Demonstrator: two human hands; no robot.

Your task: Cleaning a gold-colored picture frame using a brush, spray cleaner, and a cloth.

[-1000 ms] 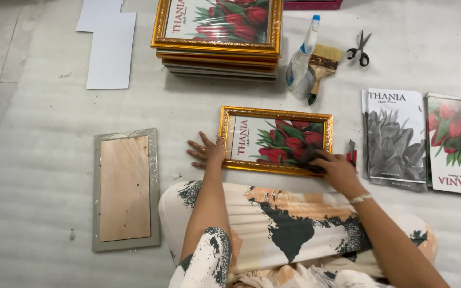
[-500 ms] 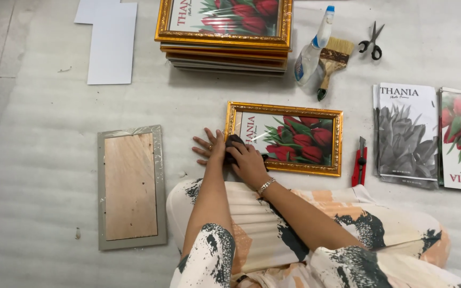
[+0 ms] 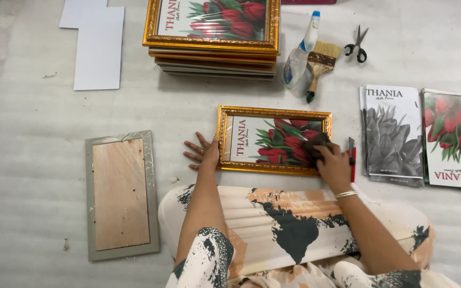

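Observation:
A gold picture frame (image 3: pixel 273 113) with a print of red tulips lies flat on the white foam sheet in front of my knees. My left hand (image 3: pixel 203 153) rests flat on the sheet, fingers spread, against the frame's left edge. At the right end of the glass, my right hand (image 3: pixel 333 166) presses a dark cloth (image 3: pixel 315 144).
A stack of gold frames (image 3: pixel 214 37) lies beyond. A spray bottle (image 3: pixel 300 53), a paintbrush (image 3: pixel 320 66) and scissors (image 3: pixel 357 45) lie at upper right. Printed sheets (image 3: pixel 393 133) and a red cutter (image 3: pixel 352 160) are to the right. A backing board (image 3: pixel 119 194) lies left, white cards (image 3: pixel 98 45) beyond.
My right hand with the cloth swept from the frame's right end to its left end and has come back to the right. My left hand stayed at the frame's left edge.

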